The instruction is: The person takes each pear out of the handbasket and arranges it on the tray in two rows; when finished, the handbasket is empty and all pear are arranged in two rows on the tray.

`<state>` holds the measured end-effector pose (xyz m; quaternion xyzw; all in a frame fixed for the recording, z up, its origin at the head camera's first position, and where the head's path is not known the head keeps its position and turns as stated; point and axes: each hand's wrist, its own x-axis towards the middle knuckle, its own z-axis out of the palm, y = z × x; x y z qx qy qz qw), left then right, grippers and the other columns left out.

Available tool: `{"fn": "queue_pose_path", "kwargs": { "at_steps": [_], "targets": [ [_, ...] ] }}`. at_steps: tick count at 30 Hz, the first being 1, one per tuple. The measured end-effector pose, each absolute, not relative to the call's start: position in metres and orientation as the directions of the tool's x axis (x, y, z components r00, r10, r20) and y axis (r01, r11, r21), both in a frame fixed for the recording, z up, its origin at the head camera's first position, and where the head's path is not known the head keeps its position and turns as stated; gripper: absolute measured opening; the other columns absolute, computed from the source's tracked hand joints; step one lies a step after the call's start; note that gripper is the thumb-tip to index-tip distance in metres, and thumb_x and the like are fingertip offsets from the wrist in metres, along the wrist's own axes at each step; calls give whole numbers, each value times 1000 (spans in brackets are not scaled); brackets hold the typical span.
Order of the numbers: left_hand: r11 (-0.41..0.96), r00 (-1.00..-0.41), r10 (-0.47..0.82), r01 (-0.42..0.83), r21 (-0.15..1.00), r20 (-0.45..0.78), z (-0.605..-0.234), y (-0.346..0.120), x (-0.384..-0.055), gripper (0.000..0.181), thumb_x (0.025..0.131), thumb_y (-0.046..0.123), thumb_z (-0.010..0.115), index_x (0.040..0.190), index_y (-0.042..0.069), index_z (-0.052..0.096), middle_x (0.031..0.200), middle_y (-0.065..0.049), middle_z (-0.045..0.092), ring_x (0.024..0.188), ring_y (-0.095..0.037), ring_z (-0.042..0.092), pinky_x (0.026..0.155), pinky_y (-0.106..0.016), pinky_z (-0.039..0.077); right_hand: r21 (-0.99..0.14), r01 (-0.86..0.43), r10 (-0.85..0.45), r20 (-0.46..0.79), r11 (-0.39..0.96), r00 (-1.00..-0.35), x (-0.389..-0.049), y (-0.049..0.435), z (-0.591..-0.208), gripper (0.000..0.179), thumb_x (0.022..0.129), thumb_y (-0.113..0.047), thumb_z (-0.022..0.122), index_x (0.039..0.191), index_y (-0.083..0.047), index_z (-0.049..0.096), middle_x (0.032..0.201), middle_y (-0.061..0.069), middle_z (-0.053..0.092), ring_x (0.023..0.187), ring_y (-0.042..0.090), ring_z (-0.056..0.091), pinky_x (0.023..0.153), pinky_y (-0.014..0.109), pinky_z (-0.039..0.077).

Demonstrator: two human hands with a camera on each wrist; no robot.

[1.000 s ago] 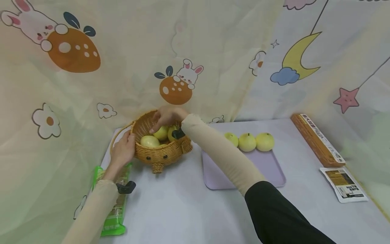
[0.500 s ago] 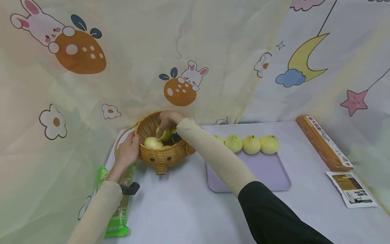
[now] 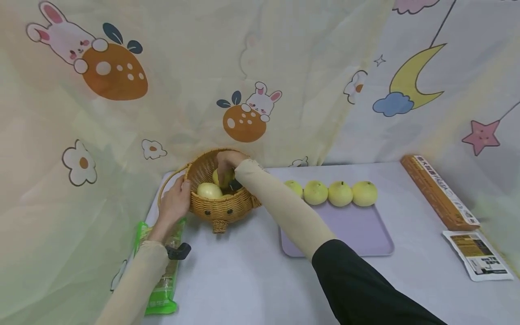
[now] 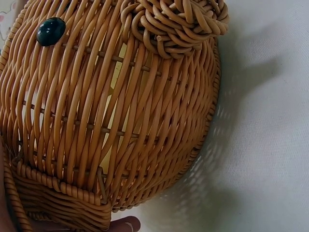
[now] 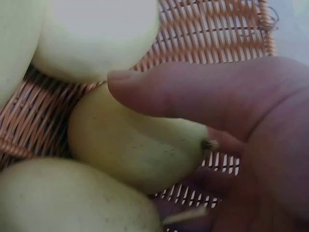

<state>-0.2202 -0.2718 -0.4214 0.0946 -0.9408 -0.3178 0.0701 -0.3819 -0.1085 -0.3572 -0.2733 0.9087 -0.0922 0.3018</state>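
A wicker basket (image 3: 221,208) with an animal face stands at the back left of the table, with several yellow-green pears (image 3: 209,190) inside. My left hand (image 3: 174,201) holds the basket's left side near its handle; in the left wrist view only a fingertip (image 4: 126,224) shows below the woven ear. My right hand (image 3: 228,164) reaches down into the basket. Its thumb lies over one pear (image 5: 135,140) and its other fingers curl behind it, partly hidden. Other pears (image 5: 72,198) lie close around that one.
A lilac tray (image 3: 349,230) to the right bears a row of several pears (image 3: 340,194) along its back edge. A green packet (image 3: 162,293) lies under my left forearm. At the right are a long brown box (image 3: 440,192) and a white-and-brown pouch (image 3: 478,256).
My right hand has lowered deeper into the basket, and its fingers have closed around a pear. My left hand stays on the basket's side. The head view has shifted slightly.
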Motion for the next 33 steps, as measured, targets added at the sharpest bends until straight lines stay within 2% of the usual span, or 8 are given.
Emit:
{"fn": "queue_pose_path", "kwargs": {
  "at_steps": [4,10,15,21,24,27,31,33],
  "targets": [
    [774,-971,-224,-126,620,83,-421,-270,-221,71,111,51,16,168,12,32,161,-25,48,139,-59,49,113,-74,37,-292,-443,-530,-505,848,-681,-381,-107,-356,76,88,-24,85,156,-18,53,148,4,61,114,19,63,82,32,57],
    [773,-972,-221,-121,623,85,-418,-269,-222,71,111,51,15,168,12,31,161,-24,48,138,-58,50,112,-73,38,-295,-399,-496,-500,868,-710,-378,-104,-350,78,86,-23,89,156,-23,55,144,0,64,120,18,63,94,36,59],
    [768,-969,-230,-127,627,86,-419,-268,-220,71,110,51,15,167,12,32,161,-24,48,138,-58,51,112,-73,38,-322,-405,-516,-486,856,-705,-381,-103,-354,78,84,-24,92,154,-23,58,142,1,65,118,19,65,93,35,59],
    [762,-968,-234,-128,635,86,-418,-268,-218,70,110,49,16,167,13,33,162,-23,47,140,-57,49,114,-72,37,-380,-391,-537,-459,839,-707,-380,-101,-357,82,84,-24,92,156,-19,54,153,5,59,124,22,66,93,35,60],
    [762,-967,-242,-137,633,83,-419,-269,-217,69,110,49,16,168,13,32,163,-22,46,141,-57,48,115,-72,36,-418,-383,-550,-424,824,-720,-378,-100,-358,83,82,-23,93,155,-16,55,153,6,59,123,22,65,92,35,60],
    [765,-968,-239,-141,628,74,-419,-269,-217,70,110,51,15,168,14,32,163,-22,47,141,-57,48,115,-72,35,-439,-423,-588,-371,793,-719,-377,-98,-360,73,81,-24,93,146,-11,64,141,7,67,109,20,68,84,33,60],
    [764,-970,-235,-143,630,66,-420,-269,-218,72,110,52,15,168,14,31,163,-22,46,142,-57,47,116,-71,35,-433,-500,-645,-313,750,-698,-378,-95,-362,47,80,-28,94,121,-12,78,113,3,75,87,17,65,74,32,57],
    [764,-969,-237,-142,629,69,-420,-269,-217,71,110,52,16,168,13,32,163,-22,46,142,-57,47,116,-71,36,-439,-522,-666,-296,731,-685,-379,-94,-361,41,79,-29,93,115,-12,80,106,2,76,84,17,64,73,33,56]
  ]
}}
